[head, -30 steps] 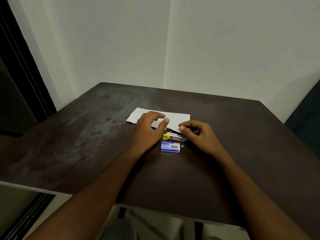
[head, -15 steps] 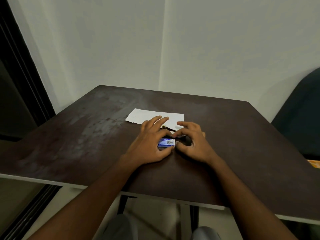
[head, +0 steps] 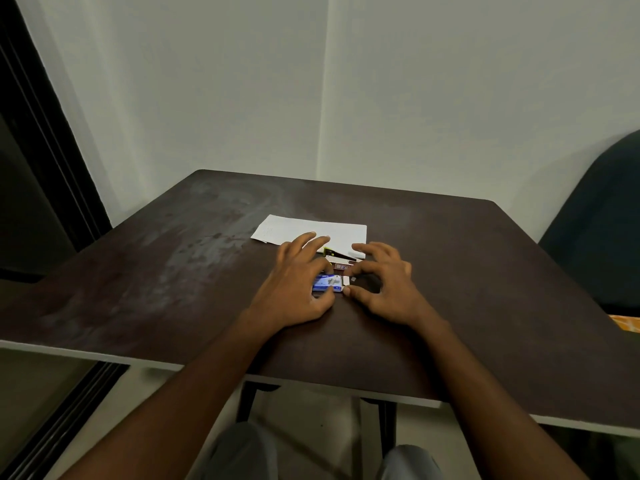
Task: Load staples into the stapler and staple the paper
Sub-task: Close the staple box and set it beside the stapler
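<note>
A small blue staple box [head: 326, 283] lies on the dark brown table [head: 485, 271]. My left hand [head: 298, 282] grips its left end between thumb and fingers. My right hand [head: 384, 282] pinches the box's right end, where a white inner tray [head: 346, 280] sticks out a little. Just behind the box lies the yellow and black stapler [head: 337, 255], lying open, partly hidden by my fingers. White paper [head: 311, 232] lies flat behind the stapler.
The table stands in a corner of white walls [head: 346, 81]. A dark chair back [head: 595, 230] stands at the right. A dark door frame [head: 41, 133] runs down the left. My knees show under the near table edge [head: 346, 386].
Both hands have left the stapler and come down onto the staple box. The white inner tray now pokes out of the box's right end. The view has shifted back and down.
</note>
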